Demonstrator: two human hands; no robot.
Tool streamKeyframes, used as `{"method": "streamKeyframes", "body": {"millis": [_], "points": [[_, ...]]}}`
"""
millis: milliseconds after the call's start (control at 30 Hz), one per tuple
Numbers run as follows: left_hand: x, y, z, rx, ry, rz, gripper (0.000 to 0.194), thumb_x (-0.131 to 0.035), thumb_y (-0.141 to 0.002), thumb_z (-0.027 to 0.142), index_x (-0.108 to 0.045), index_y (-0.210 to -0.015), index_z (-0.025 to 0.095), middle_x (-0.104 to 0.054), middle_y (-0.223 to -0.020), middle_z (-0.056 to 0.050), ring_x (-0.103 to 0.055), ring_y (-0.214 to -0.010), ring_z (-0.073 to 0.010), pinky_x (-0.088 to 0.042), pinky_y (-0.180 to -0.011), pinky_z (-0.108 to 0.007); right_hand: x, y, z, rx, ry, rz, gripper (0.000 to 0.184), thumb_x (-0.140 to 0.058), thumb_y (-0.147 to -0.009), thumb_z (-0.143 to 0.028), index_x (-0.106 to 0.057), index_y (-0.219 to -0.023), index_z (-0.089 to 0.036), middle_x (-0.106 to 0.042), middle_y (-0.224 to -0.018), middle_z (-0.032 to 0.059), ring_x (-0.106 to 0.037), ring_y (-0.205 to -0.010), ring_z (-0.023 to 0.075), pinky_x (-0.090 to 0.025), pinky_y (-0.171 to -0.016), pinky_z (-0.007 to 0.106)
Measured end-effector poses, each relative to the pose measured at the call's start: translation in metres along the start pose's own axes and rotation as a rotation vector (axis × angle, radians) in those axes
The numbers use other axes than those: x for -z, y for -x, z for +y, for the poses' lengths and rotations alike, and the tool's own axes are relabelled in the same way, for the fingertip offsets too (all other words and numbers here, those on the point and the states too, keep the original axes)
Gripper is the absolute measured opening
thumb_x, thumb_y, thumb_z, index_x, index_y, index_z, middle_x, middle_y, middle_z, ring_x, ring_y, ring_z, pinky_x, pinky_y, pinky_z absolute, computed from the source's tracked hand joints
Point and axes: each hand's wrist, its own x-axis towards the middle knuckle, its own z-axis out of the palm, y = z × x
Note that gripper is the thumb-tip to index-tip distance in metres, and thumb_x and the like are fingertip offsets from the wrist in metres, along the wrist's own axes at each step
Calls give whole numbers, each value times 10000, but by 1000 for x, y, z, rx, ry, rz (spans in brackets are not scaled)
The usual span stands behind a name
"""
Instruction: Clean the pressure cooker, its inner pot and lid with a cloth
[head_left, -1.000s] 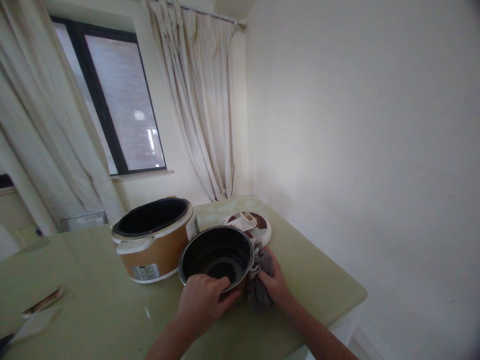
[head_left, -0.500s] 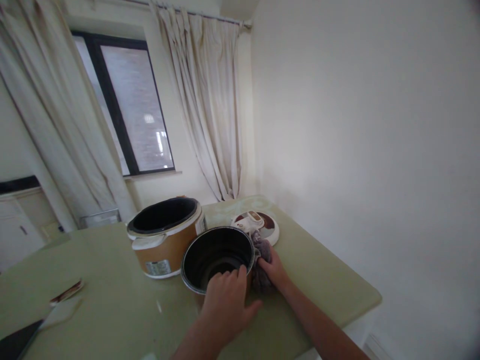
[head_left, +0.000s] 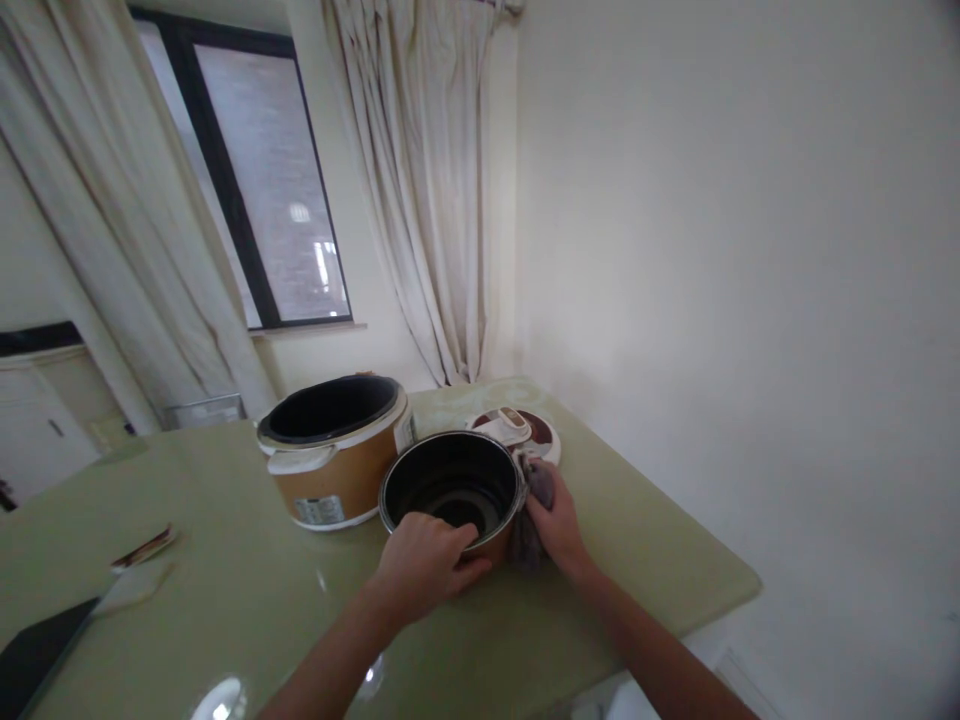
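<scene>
A round dark-lined inner pot (head_left: 450,470) stands upright on the green table. My left hand (head_left: 427,565) is closed over its near rim, fingers inside and thumb outside. In my right hand (head_left: 555,515) a crumpled grey cloth (head_left: 529,540) is pressed against the pot's right outer side. Left of the pot sits an orange-brown and white cooker body (head_left: 337,485) with a black, hollow inside. Behind the pot, partly hidden by it and the cloth, lies a white and brown lid (head_left: 540,435).
The green table (head_left: 637,540) ends at a rounded corner on the right, near a white wall (head_left: 735,300). On its left lie a small brown and white strip (head_left: 145,548) and a dark flat object (head_left: 45,645). Curtains (head_left: 420,180) and a window (head_left: 270,180) are behind.
My left hand lifted partly off the near rim half a second ago and now grips it again. My right hand keeps the cloth at the pot's side. The view has shifted slightly.
</scene>
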Motion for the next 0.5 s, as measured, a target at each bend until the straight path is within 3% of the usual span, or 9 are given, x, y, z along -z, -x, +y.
{"method": "streamKeyframes", "body": {"millis": [100,200,333,500], "points": [[-2,7,-17,-52,-23,8,361,-620,-977,586,-741,-928,249,-805,-828,-74,-770,-794,-280,-449,-670,-318,-16,-27,3,-101,13,-13,490,-736,-783,-440,-678,-1221,-227,-736,-1267,110,-656,-1210,331,-434,-1151,550],[-5,12,-27,-58,-29,30,365,-644,-958,598,-729,-896,248,-795,-809,-60,-755,-775,-252,-433,-665,-311,-23,-33,10,-154,-48,-1,544,-742,-752,-487,-685,-1222,-219,-753,-1244,115,-664,-1197,344,-445,-1141,559],[-9,16,-40,-90,3,49,392,-651,-945,615,-700,-854,237,-779,-817,-53,-732,-791,-219,-427,-704,-312,-17,-14,20,-152,-83,-24,566,-734,-743,-468,-682,-1256,-233,-752,-1261,108,-663,-1214,346,-462,-1140,540],[-2,17,-67,-177,64,73,459,-724,-857,681,-663,-834,227,-744,-865,-31,-686,-846,-216,-420,-811,-343,2,17,8,21,-17,-130,591,-694,-712,-314,-668,-1299,-249,-724,-1291,82,-651,-1220,323,-460,-1159,509]]}}
